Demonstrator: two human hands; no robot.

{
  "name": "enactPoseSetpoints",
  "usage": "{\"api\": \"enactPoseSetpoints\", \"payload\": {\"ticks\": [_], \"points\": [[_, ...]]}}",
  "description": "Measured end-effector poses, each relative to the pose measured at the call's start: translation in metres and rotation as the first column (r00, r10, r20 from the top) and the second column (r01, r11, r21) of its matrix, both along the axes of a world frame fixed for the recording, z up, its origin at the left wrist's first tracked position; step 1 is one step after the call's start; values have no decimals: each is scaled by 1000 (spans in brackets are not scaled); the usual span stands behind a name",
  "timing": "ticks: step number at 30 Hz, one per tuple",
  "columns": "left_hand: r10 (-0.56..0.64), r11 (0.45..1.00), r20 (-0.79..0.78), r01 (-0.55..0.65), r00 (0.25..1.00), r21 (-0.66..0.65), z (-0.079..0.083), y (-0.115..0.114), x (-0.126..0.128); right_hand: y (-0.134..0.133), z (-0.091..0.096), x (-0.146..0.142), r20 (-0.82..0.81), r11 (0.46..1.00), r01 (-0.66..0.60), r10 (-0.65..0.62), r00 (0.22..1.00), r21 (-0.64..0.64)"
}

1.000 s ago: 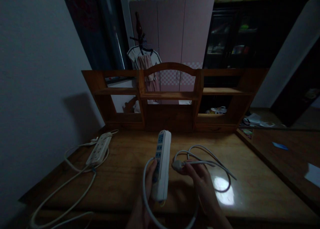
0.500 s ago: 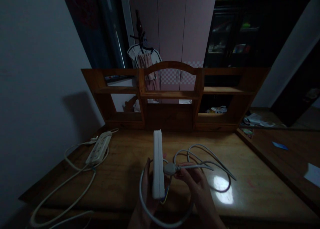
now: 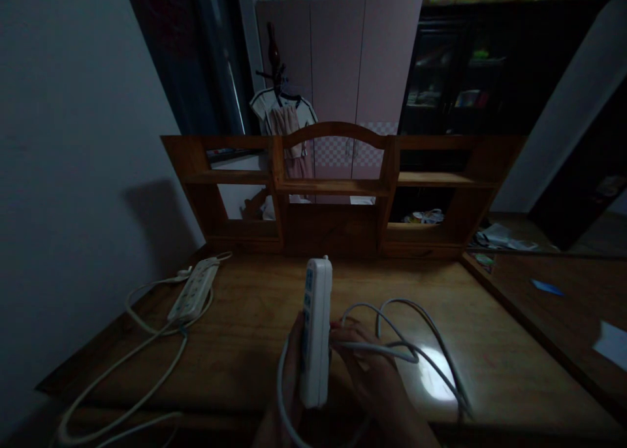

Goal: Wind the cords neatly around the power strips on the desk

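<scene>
A white power strip [image 3: 321, 330] stands on end above the desk, its narrow side towards me and its blue-marked socket face turned left. My left hand [image 3: 292, 363] is closed around its lower left part. On the strip's other side, my right hand [image 3: 365, 363] pinches the grey plug, which is mostly hidden by the fingers and the strip. From there a grey cord [image 3: 401, 350] loops over the desk to the right. Another stretch of cord curves below my left wrist.
A second white power strip [image 3: 194, 291] lies at the desk's left, its cable looping to the front edge. Along the back of the wooden desk [image 3: 245, 330] runs a shelf unit [image 3: 333, 187]. A blue card [image 3: 546, 286] and white paper [image 3: 612, 343] lie on the right.
The power strip has turned so its blue-marked socket face shows, and shifted slightly right. The plug, visible before, is now behind my right fingers. The cord loops on the right have shifted.
</scene>
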State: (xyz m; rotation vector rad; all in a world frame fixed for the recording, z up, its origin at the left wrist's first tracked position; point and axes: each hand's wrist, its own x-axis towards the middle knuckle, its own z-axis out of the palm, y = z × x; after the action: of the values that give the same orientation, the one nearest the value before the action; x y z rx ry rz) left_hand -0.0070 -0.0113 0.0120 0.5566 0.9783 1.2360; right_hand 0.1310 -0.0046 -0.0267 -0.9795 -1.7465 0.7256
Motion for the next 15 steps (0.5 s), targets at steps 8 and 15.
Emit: {"api": "enactPoseSetpoints", "payload": {"ticks": [8, 15], "points": [[137, 990, -1, -137, 991, 21, -19, 8, -10, -5, 8, -3, 25, 999, -8, 7, 1000, 39], [183, 978, -28, -179, 983, 111, -28, 22, -9, 5, 3, -6, 24, 997, 53, -55, 998, 59]]}}
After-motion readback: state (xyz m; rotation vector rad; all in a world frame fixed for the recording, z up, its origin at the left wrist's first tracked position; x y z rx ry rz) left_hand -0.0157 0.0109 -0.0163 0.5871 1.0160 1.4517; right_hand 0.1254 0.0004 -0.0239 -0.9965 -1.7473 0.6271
